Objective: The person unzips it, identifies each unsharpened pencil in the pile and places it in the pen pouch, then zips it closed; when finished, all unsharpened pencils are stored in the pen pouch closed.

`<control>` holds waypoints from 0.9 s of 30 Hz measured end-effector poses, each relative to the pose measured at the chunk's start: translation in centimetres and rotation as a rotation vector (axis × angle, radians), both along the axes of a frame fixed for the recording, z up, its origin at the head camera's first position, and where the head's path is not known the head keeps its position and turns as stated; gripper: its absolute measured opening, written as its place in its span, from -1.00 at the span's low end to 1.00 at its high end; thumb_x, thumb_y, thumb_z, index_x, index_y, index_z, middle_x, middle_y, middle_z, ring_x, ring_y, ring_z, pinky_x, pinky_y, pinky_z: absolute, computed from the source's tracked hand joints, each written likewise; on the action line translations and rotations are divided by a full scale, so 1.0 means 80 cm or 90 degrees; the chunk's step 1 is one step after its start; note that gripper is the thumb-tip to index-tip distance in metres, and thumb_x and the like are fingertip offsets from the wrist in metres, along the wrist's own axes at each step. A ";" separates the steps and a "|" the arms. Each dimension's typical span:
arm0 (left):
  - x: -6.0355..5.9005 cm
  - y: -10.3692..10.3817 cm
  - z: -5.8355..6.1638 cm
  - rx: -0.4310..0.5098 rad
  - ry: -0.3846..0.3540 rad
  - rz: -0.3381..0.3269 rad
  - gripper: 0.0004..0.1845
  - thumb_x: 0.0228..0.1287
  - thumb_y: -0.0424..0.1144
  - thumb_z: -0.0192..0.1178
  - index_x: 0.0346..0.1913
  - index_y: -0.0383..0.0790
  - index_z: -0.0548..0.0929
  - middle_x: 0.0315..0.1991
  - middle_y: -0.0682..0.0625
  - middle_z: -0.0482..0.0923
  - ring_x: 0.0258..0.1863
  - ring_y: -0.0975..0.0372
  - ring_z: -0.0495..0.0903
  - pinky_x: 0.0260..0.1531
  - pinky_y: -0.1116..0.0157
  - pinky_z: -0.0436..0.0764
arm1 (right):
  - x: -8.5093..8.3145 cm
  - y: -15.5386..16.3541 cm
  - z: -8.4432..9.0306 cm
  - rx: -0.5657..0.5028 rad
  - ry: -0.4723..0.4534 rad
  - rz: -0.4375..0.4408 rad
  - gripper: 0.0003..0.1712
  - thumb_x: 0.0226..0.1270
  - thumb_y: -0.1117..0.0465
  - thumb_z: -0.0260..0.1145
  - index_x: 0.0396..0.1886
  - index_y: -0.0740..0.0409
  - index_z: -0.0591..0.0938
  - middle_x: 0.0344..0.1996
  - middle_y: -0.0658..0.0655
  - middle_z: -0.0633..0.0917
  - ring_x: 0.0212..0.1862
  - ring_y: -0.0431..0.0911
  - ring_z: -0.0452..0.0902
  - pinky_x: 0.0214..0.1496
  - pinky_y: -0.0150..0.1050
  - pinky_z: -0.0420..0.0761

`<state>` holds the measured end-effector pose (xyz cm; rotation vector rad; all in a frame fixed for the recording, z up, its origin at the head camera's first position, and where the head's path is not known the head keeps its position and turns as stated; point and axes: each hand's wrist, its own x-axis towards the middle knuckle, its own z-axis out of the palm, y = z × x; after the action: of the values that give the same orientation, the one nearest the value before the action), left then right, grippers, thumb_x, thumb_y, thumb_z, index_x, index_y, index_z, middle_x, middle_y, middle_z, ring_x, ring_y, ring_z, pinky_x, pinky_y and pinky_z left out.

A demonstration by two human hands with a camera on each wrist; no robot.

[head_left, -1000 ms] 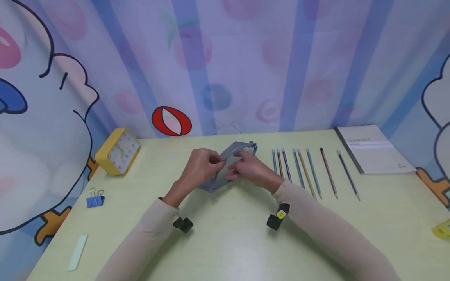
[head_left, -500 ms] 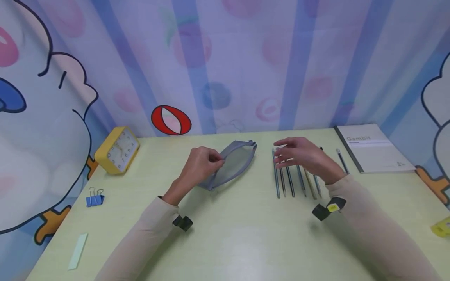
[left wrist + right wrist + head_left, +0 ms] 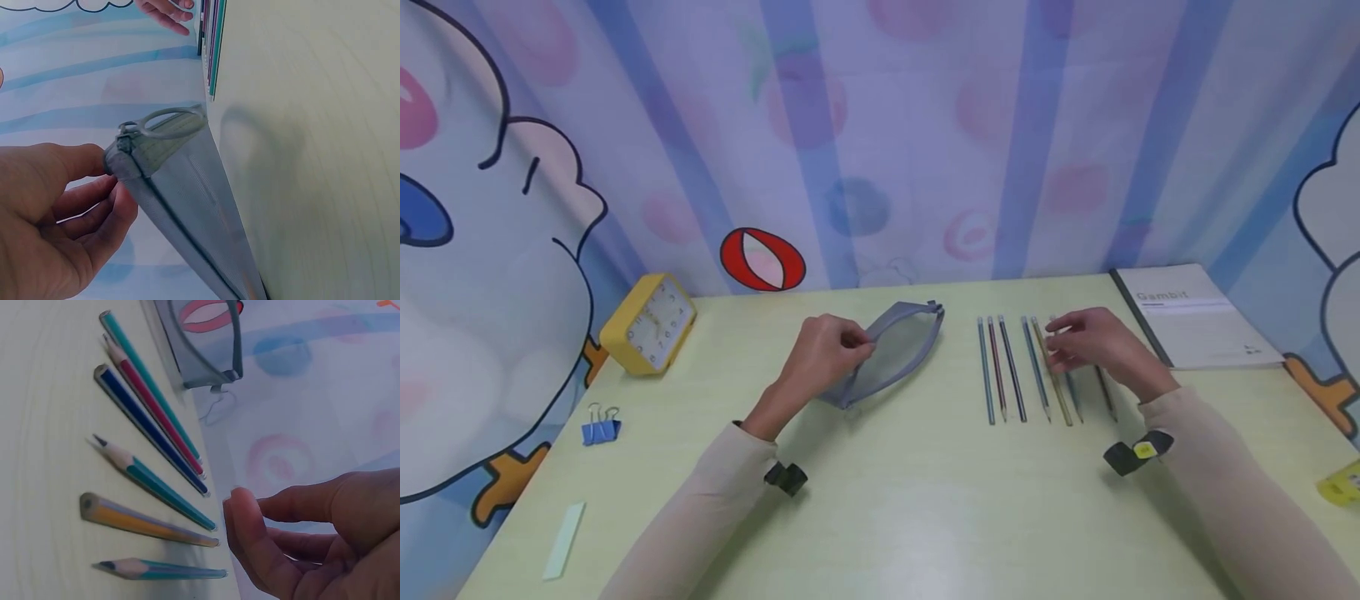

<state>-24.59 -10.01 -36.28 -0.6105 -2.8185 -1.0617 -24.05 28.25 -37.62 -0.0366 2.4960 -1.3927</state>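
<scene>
- Pouch [image 3: 194, 197], grey, its mouth gaping, is just right of the left hand [image 3: 829, 354], in the space between the two hands; whether its underside rests on the table [image 3: 880, 517] I can't tell.
- That left hand has the pouch's rim pinched at the fingertips, by the end with the zip [image 3: 125, 139], its other fingers loosely bent.
- Well off to its right, the right hand [image 3: 1093, 346] hangs over the row of pencils [image 3: 164, 490], fingers half bent, with nothing between them that I can see; whether a fingertip brushes a pencil is unclear.
- Six pencils show from its left side to under its fingertips: teal, red, navy, teal, yellow, teal. Another runs beneath its palm, partly hidden.
- Just beyond the right hand, to its right, lies a notebook [image 3: 1202, 325] marked "Gambit".
- Left of the left hand, well apart, stands a yellow clock [image 3: 647, 325]; on that same side, nearer the person than the hand, are a blue clip [image 3: 601, 431] and a pale strip [image 3: 563, 542].
- Past both hands hangs a striped curtain [image 3: 917, 167].
</scene>
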 end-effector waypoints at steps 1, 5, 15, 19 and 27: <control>0.000 -0.001 0.000 0.001 0.000 0.002 -0.85 0.30 -0.25 0.34 -0.20 -0.24 0.83 -0.34 -0.05 0.80 -0.40 0.25 0.72 -0.33 0.32 0.71 | -0.001 0.000 -0.001 0.006 0.002 -0.002 -0.41 0.50 0.28 0.16 0.37 0.58 0.33 -0.07 0.44 0.73 -0.33 -0.19 0.75 -0.09 -0.14 0.76; 0.000 -0.003 0.000 0.000 -0.002 0.010 -0.85 0.29 -0.25 0.34 -0.19 -0.23 0.83 -0.33 -0.05 0.80 -0.39 0.25 0.72 -0.32 0.32 0.71 | -0.004 0.000 -0.006 0.036 0.002 -0.012 -0.42 0.47 0.30 0.19 0.33 0.62 0.35 -0.20 0.39 0.77 -0.41 -0.20 0.74 -0.18 -0.16 0.76; 0.002 -0.006 0.001 -0.001 0.000 0.011 -0.85 0.29 -0.26 0.34 -0.18 -0.24 0.83 -0.33 -0.05 0.80 -0.39 0.26 0.73 -0.33 0.33 0.71 | -0.011 -0.009 -0.022 0.114 0.031 -0.031 -0.46 0.39 0.32 0.25 0.23 0.63 0.45 -0.38 0.30 0.76 -0.55 -0.17 0.70 -0.37 -0.20 0.74; 0.003 -0.006 0.001 0.003 -0.007 0.009 -0.85 0.29 -0.26 0.34 -0.18 -0.24 0.83 -0.33 -0.05 0.80 -0.40 0.26 0.72 -0.33 0.34 0.71 | -0.009 -0.014 -0.024 0.156 0.051 -0.026 -0.47 0.36 0.36 0.25 0.21 0.67 0.43 -0.27 0.46 0.73 -0.54 -0.15 0.70 -0.40 -0.20 0.74; 0.002 -0.005 0.000 0.001 -0.007 0.012 -0.84 0.30 -0.25 0.34 -0.18 -0.24 0.83 -0.33 -0.05 0.80 -0.40 0.26 0.72 -0.34 0.33 0.71 | -0.008 -0.021 -0.025 0.215 0.097 -0.008 -0.50 0.27 0.40 0.13 0.13 0.68 0.49 -0.50 0.34 0.74 -0.60 -0.12 0.66 -0.47 -0.20 0.70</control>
<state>-24.46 -10.38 -36.27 -0.5788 -2.8273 -1.0677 -24.72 26.58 -39.66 -0.0587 2.8280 -0.9891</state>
